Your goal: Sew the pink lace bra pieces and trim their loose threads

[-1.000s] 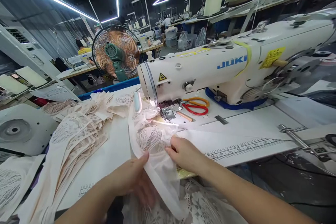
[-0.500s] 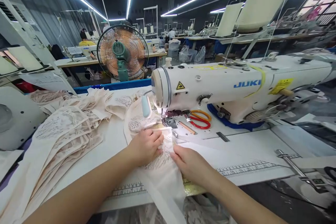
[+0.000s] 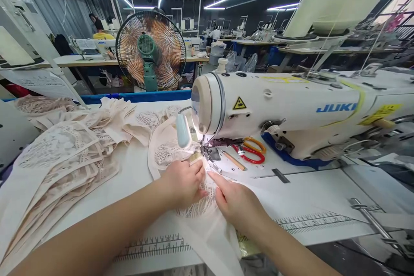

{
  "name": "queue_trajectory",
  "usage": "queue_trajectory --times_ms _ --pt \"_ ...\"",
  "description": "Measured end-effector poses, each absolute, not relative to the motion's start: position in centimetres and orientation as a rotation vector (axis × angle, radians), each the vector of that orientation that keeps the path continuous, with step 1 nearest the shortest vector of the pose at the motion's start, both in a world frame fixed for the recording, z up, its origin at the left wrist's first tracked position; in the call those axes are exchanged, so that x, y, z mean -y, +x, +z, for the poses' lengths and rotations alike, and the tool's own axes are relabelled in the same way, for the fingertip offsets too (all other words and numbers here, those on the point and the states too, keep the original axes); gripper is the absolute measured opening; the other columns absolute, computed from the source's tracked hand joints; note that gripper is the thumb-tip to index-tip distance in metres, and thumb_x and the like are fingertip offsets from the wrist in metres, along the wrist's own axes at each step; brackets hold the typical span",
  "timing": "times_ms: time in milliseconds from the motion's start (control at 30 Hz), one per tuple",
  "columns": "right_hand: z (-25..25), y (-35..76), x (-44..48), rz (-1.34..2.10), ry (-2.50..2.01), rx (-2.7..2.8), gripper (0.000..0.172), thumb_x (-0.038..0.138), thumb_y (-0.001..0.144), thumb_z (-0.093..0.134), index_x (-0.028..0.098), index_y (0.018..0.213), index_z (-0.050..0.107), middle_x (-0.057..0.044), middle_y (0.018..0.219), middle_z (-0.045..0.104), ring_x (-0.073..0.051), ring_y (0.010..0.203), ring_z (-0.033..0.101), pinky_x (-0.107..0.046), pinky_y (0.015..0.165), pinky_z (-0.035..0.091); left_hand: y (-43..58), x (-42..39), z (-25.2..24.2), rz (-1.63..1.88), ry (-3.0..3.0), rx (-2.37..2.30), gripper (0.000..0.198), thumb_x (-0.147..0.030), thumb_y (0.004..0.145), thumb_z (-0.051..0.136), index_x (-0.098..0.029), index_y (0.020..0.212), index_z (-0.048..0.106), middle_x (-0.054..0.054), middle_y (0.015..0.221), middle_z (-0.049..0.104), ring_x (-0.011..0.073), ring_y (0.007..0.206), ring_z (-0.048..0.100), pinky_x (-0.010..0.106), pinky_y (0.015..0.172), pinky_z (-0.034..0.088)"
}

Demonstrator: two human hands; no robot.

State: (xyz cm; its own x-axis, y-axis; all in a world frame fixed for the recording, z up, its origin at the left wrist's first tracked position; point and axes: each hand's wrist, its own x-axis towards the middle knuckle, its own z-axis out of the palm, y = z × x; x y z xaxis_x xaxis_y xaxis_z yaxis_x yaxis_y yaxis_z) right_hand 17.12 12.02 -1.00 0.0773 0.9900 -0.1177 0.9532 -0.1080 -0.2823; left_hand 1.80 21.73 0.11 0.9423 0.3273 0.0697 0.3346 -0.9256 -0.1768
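A cream lace garment piece (image 3: 197,210) lies under the needle area of a white sewing machine (image 3: 252,99), its plain end hanging over the table's front edge. My left hand (image 3: 184,183) bends its fingers down onto the lace just in front of the presser foot. On the right side of the same piece, my right hand (image 3: 241,202) grips the fabric, with the index finger stretched along it toward the foot. Scissors with red and orange handles (image 3: 254,155) and a thin wooden-handled tool (image 3: 234,160) rest right of the needle. Fabric hides some fingertips.
Stacked lace pieces (image 3: 64,151) cover the table's left side. A light blue lamp head (image 3: 183,130) hangs beside the needle. Ruler markings (image 3: 310,222) run along the front edge. Behind the table stands a fan (image 3: 150,51); thread cones (image 3: 307,10) rise at upper right.
Both hands and the lace have shifted slightly toward the needle. My right index finger has straightened forward along the fabric. The camera view has turned a little left.
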Motion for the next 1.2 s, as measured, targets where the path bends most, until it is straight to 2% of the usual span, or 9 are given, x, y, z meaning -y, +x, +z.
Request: queue_trajectory --times_ms 100,200,333,400,600,867,1200 --pt "-0.9 17.2 -12.3 0.417 -2.202 2.069 0.048 0.012 0.083 0.039 0.019 0.13 0.05 -0.006 0.078 0.069 -0.021 0.069 0.061 -0.026 0.053 0.032 2.0 -22.2 0.1 -0.083 -2.956 0.503 0.054 -0.052 0.084 0.046 -0.01 0.117 0.057 0.016 0.128 0.053 0.0255 0.078 0.062 0.038 0.059 0.048" --pt "-1.0 17.3 -12.6 0.419 -2.199 2.109 0.048 0.012 0.083 0.039 0.018 0.129 0.051 -0.007 0.084 0.07 -0.022 0.074 0.063 -0.027 0.056 0.035 2.2 -22.6 0.4 -0.095 -2.992 0.513 0.053 -0.055 0.082 0.047 -0.013 0.111 0.06 0.015 0.123 0.057 0.0266 0.081 0.06 0.039 0.064 0.047" --pt "-1.2 17.6 -12.8 0.43 -2.201 2.129 0.049 0.012 0.083 0.039 0.018 0.13 0.051 -0.007 0.088 0.071 -0.023 0.078 0.064 -0.028 0.059 0.039 2.2 -23.2 0.0 -0.239 -3.025 0.451 0.055 -0.059 0.08 0.048 -0.011 0.104 0.061 0.015 0.115 0.062 0.0322 0.104 0.053 0.046 0.085 0.043" --pt "-1.3 17.7 -12.9 0.427 -2.199 2.132 0.05 0.012 0.083 0.039 0.018 0.131 0.05 -0.008 0.089 0.071 -0.023 0.079 0.064 -0.028 0.06 0.041 2.3 -23.4 -0.5 -0.27 -3.039 0.423 0.06 -0.059 0.08 0.048 -0.007 0.109 0.059 0.017 0.117 0.06 0.0324 0.11 0.051 0.044 0.093 0.04" --pt "-1.1 17.9 -13.1 0.455 -2.216 2.152 0.05 0.012 0.083 0.039 0.019 0.132 0.049 -0.007 0.088 0.071 -0.024 0.08 0.065 -0.029 0.06 0.041 2.6 -23.6 -1.7 -0.248 -3.058 0.476 0.07 -0.057 0.084 0.045 0.002 0.122 0.051 0.022 0.128 0.052 0.0328 0.115 0.05 0.04 0.099 0.038" --pt "-0.7 17.9 -13.6 0.486 -2.246 2.161 0.05 0.014 0.084 0.039 0.018 0.133 0.047 -0.005 0.083 0.07 -0.024 0.076 0.063 -0.03 0.058 0.04 2.9 -23.4 -1.0 -0.204 -3.119 0.563 0.058 -0.056 0.082 0.049 -0.004 0.107 0.061 0.02 0.117 0.056 0.0321 0.105 0.054 0.043 0.09 0.046" --pt "-0.5 18.0 -13.7 0.433 -2.227 2.186 0.051 0.014 0.082 0.04 0.02 0.132 0.049 -0.005 0.08 0.07 -0.022 0.073 0.063 -0.029 0.056 0.038 3.0 -23.5 -1.4 -0.238 -3.119 0.551 0.055 -0.055 0.083 0.048 -0.006 0.105 0.06 0.019 0.112 0.057 0.0325 0.106 0.053 0.044 0.088 0.046"
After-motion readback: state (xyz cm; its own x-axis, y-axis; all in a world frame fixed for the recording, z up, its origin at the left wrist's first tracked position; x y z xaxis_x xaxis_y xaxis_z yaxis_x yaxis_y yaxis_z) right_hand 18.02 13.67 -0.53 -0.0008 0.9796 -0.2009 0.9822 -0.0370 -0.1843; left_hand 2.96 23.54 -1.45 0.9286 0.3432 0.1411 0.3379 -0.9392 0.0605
